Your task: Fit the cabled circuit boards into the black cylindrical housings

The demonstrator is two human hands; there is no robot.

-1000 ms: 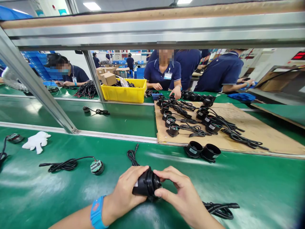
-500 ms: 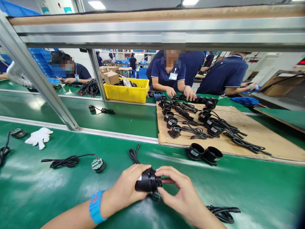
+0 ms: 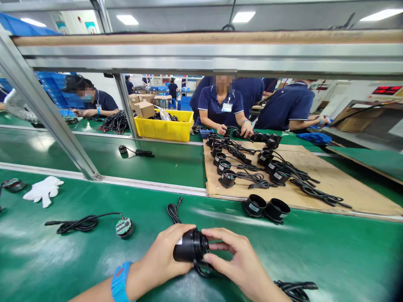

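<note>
1. Black housing (image 3: 185,246), tilted on its side, sits in the left grip (image 3: 162,253), which is wrapped around its body; its ringed end faces the right grip (image 3: 241,256).
2. Handwork at that ringed end looks to be the step in hand. The right grip is half closed, thumb and forefinger bent about the end; contact is partly hidden, so I can't fairly say whether it pinches or merely touches.
3. From this hold, any move at the end calls for a steady left grip and light fingertips, with the dark cable (image 3: 203,270) below kept out from under the thumb.
4. Beyond the left grip a coil (image 3: 173,213) lies on the counter (image 3: 78,260); off to its left are a green board (image 3: 124,228) and a white glove (image 3: 44,189). Two open cups (image 3: 254,205) stand beyond the right grip, near the cardboard (image 3: 327,165).
5. Against the frame half a second ago, cable shows below the ringed end where a bit of green board showed. More of the right grip's rear fingers is visible. Across the way, a co-worker (image 3: 220,107) now has one hand at a small upright black part (image 3: 227,131).
</note>
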